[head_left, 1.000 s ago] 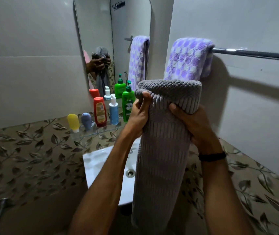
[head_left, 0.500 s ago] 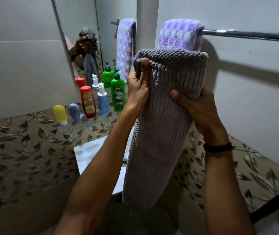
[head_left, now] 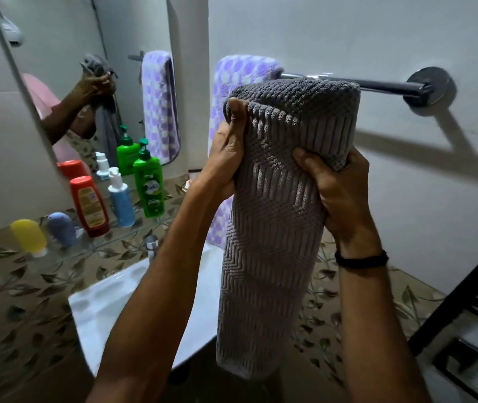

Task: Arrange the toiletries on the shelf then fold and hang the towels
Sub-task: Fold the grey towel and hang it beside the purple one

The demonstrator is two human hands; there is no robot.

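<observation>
Hanging doubled from both hands, the grey towel (head_left: 275,242) has its folded top level with the towel rail (head_left: 383,85), just right of the purple checked towel (head_left: 240,71) draped there. Whether it touches the rail cannot be told. The left grip (head_left: 226,152) pinches the towel's left edge near the top, thumb up on the fold. The right grip (head_left: 339,193) clutches the right edge lower down, fingers curled into the cloth. Most of the towel hangs below both grips. Bottles (head_left: 149,190) stand on the glass shelf (head_left: 133,234) at left.
</observation>
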